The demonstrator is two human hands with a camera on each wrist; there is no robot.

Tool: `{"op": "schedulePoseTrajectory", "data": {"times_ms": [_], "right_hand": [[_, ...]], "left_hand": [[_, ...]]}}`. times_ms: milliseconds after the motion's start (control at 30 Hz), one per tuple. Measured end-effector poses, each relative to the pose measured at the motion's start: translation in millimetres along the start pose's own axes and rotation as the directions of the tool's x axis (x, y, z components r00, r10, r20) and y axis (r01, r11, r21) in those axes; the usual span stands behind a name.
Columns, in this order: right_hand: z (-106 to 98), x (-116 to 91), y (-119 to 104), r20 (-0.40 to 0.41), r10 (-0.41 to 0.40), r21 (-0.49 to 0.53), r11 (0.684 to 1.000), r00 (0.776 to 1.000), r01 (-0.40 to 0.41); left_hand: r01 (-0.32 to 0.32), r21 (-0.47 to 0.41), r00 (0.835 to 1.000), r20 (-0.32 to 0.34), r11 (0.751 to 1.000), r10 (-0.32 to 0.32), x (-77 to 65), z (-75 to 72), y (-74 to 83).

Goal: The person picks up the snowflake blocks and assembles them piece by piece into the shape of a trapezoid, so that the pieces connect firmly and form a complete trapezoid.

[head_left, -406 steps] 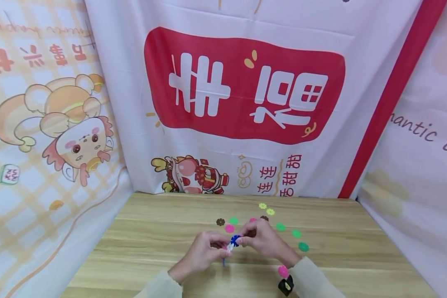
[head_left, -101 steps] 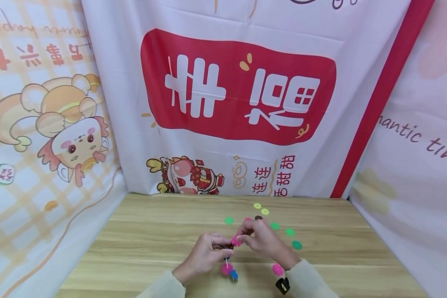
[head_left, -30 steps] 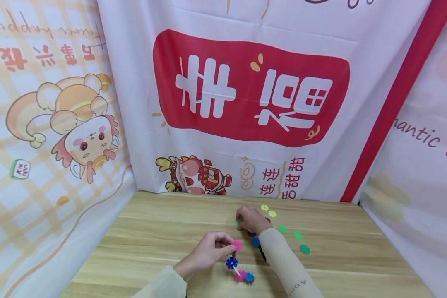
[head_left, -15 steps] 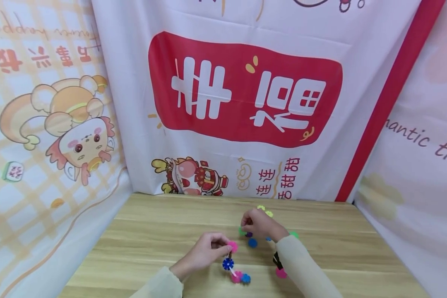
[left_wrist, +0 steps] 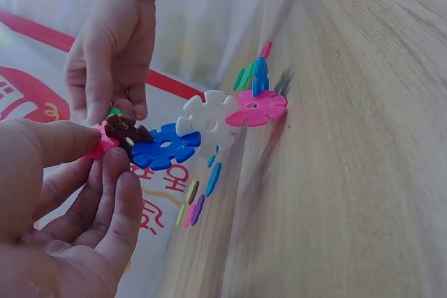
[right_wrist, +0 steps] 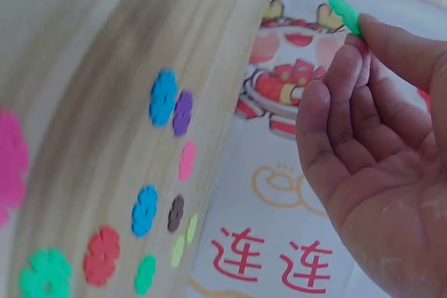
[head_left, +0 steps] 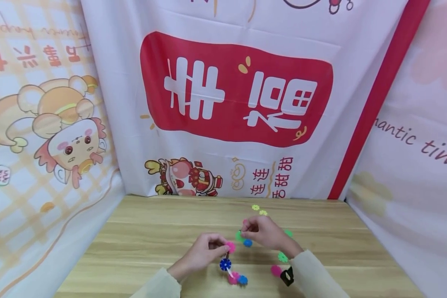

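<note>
My left hand (head_left: 203, 251) pinches a pink notched flower-shaped plastic disc (head_left: 230, 247) at the top end of a chain of interlocking discs. Below it, in the left wrist view, follow a brown disc (left_wrist: 127, 134), a blue disc (left_wrist: 166, 146), a white disc (left_wrist: 209, 122), another pink disc (left_wrist: 258, 107) and a lighter blue disc (left_wrist: 260, 77). The chain hangs down toward the table. My right hand (head_left: 266, 234) pinches a green disc (right_wrist: 343, 13) between thumb and fingertips, above the table and apart from the chain.
Loose discs lie on the wooden table (head_left: 152, 231), among them blue (right_wrist: 164, 98), purple (right_wrist: 183, 112), red (right_wrist: 102, 255) and yellow (head_left: 255, 207) ones. A black object (head_left: 287, 276) sits by the right sleeve. Printed cloth (head_left: 216, 140) hangs behind and at both sides.
Since the earliest frame, the chain has gained a brown and a pink disc. Within the last second my right hand has picked up the green disc and drawn it back nearer the chain.
</note>
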State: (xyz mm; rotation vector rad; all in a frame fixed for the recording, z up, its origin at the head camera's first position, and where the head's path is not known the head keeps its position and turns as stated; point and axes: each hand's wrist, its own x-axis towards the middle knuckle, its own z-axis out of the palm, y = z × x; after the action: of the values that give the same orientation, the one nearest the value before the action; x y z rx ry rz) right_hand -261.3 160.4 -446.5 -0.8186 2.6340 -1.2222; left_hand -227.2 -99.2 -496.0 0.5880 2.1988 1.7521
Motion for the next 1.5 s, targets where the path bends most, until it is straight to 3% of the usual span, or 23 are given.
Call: {"op": "schedulePoseTrajectory", "data": {"times_ms": [233, 400, 533, 667, 900, 1233, 1300, 1367, 1500], "right_hand": [[4, -11, -8, -0.031, 0.009, 0.116, 0.993, 0.999, -0.005], [6, -16, -1, -0.038, -0.007, 0.128, 0.992, 0.999, 0.012], [10, -18, 10, -0.029, -0.068, 0.126, 0.990, 0.997, 0.071], [13, -18, 17, -0.034, -0.143, 0.114, 0.983, 0.989, 0.146], [13, -16, 18, -0.055, -0.200, 0.055, 0.978, 0.978, 0.203], [13, -15, 15, -0.047, -0.340, -0.072, 0.939, 0.939, 0.336], [14, -16, 15, -0.050, -0.380, -0.122, 0.920, 0.924, 0.372], [16, -16, 13, -0.059, -0.448, -0.187, 0.883, 0.892, 0.431], [20, -15, 11, -0.086, -0.615, -0.333, 0.759, 0.784, 0.559]], "left_hand": [[-0.014, 0.011, 1.000, 0.000, 1.000, 0.014, 1.4, -0.1, 0.8], [-0.007, 0.017, 1.000, 0.001, 1.000, 0.007, 2.1, -0.4, 1.6], [0.007, 0.007, 1.000, -0.005, 1.000, -0.007, 1.4, -0.2, 0.3], [0.009, -0.005, 1.000, -0.007, 1.000, -0.009, 0.4, 0.3, -1.2], [0.007, -0.027, 1.000, -0.006, 1.000, -0.007, -0.4, 0.0, 0.2], [-0.007, -0.017, 1.000, -0.002, 1.000, 0.007, 0.3, 0.0, -2.0], [-0.007, -0.012, 1.000, -0.003, 1.000, 0.007, 0.7, 0.6, -2.8], [-0.006, -0.006, 1.000, -0.002, 1.000, 0.006, 0.6, 1.0, -3.2], [-0.012, 0.004, 1.000, -0.007, 1.000, 0.012, -0.7, 0.3, -1.4]]}}
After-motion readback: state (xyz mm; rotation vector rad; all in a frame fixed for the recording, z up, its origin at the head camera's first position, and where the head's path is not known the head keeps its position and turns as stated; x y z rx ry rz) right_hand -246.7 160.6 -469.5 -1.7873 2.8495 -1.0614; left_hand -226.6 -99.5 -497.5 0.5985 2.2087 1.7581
